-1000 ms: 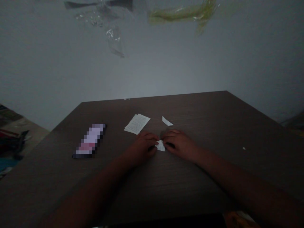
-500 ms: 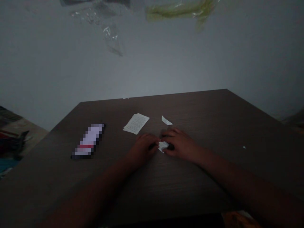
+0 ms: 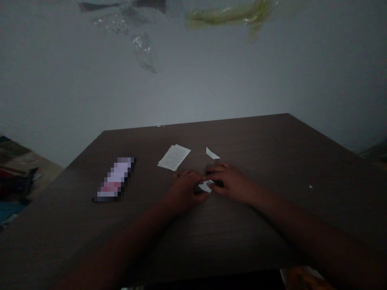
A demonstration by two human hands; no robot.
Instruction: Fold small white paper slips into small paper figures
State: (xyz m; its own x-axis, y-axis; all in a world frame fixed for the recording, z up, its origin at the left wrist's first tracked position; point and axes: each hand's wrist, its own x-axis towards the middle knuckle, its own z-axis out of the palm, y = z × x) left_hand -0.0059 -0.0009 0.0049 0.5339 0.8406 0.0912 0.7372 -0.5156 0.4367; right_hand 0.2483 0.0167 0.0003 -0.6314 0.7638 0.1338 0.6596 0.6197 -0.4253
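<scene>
- We look down on a dark wooden table [image 3: 256, 137]; the small printed paper [image 3: 206, 186] lies about midway between its left and right edges, between two bare hands.
- The left hand [image 3: 186, 187] has bent fingers at the paper's left and far side, its thumb reaching along the near side; the right hand [image 3: 228, 181] curls in opposite, thumb at the paper's right side. We cannot tell whether either pinches the paper or only presses it.
- Toward the far edge lie a stack of printed sheets [image 3: 174, 157] and, right of it, a narrow paper strip [image 3: 212, 154]. A phone [image 3: 117, 177] (its screen blurred out) lies nearer the left edge.
- We judge that uneven thumb pressure could skew or crease the paper, and a hard pull could tear it.
- Since half a second ago, the left thumb has moved rightward and the paper has turned slightly; stack, strip and phone have stayed put.
</scene>
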